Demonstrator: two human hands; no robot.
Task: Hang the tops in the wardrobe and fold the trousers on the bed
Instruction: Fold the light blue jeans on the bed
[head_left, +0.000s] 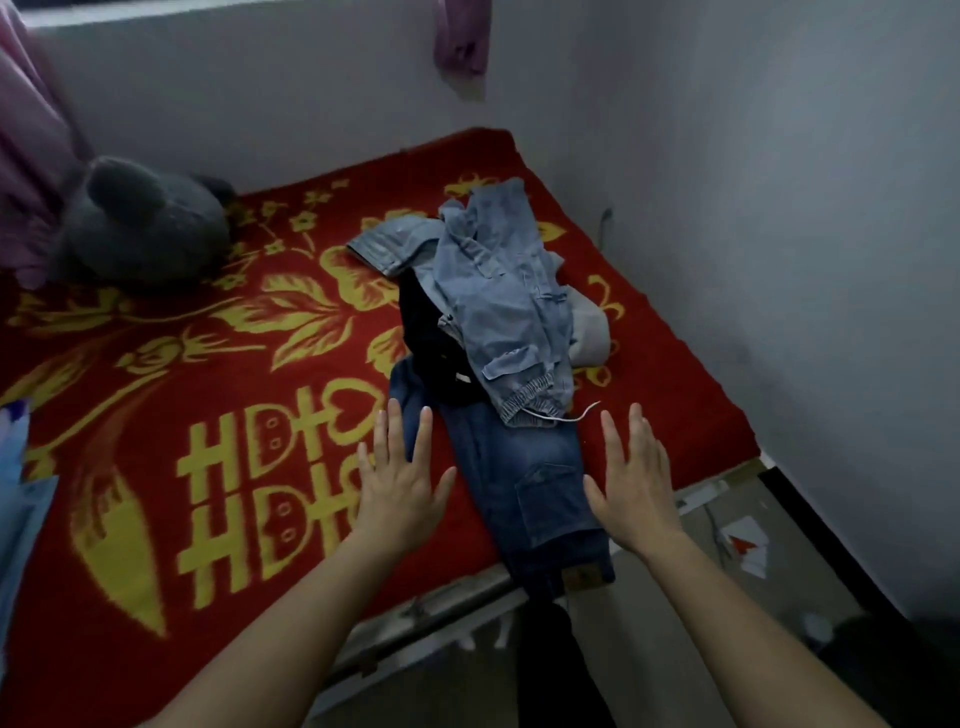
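Now the left hand (400, 483) and right hand (631, 483) hold nothing, fingers (638, 431) straight; the dark jeans (524, 467) overhanging the bed (208, 364) may slide off.

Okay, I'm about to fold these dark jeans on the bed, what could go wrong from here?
The dark jeans hang over the edge of the bed, so they may slide to the floor. The pale trousers lie on their far end, so folding could drag that pile askew.

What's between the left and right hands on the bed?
The dark blue jeans, laid lengthwise on the red blanket, fill the gap between the left hand and right hand, as the head view shows.
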